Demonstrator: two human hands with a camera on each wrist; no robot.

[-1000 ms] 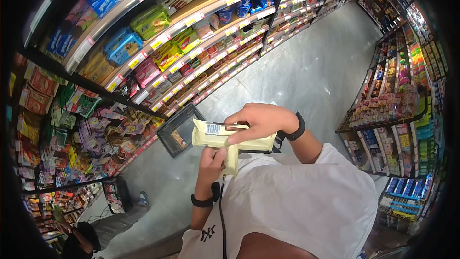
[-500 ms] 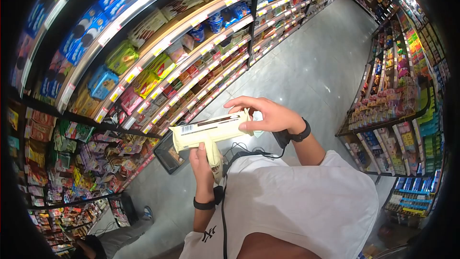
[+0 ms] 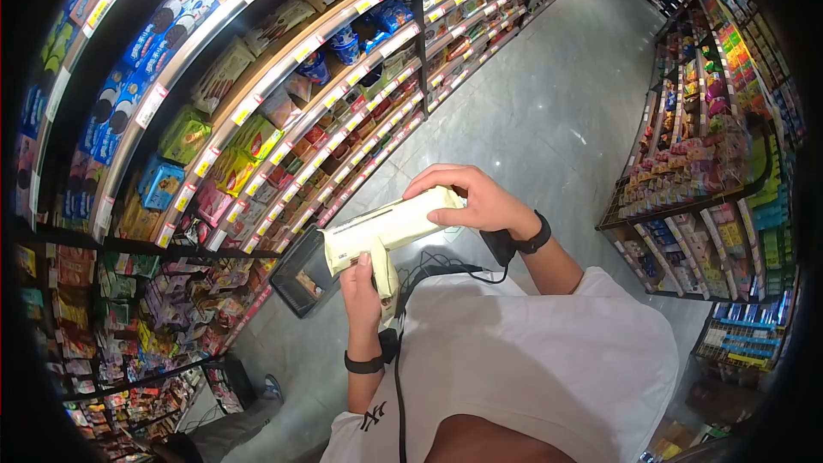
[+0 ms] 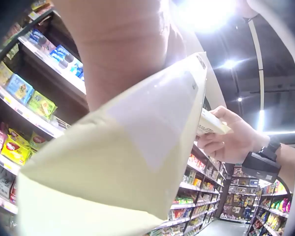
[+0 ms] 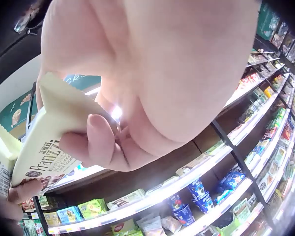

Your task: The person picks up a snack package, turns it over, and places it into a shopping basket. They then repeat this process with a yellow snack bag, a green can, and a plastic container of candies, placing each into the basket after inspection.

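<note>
Two cream-coloured snack packets are held in front of the white shirt. The longer-looking packet lies across, tilted up to the right, with "franzzi" lettering on its face in the right wrist view. My right hand grips its right end, thumb on the near side and fingers over the top. Below its left part hangs the second packet, which my left hand holds, with the thumb up against the first packet. One packet's folded end fills much of the left wrist view.
A black basket with a small item inside stands on the grey floor beyond my left hand. Long snack shelves run along the left, display racks along the right. Another person's leg shows at the lower left.
My right hand has slid from the middle of the upper packet to its right end. Both packets have shifted left, and the upper one has rolled so its barcode no longer shows in the head view.
</note>
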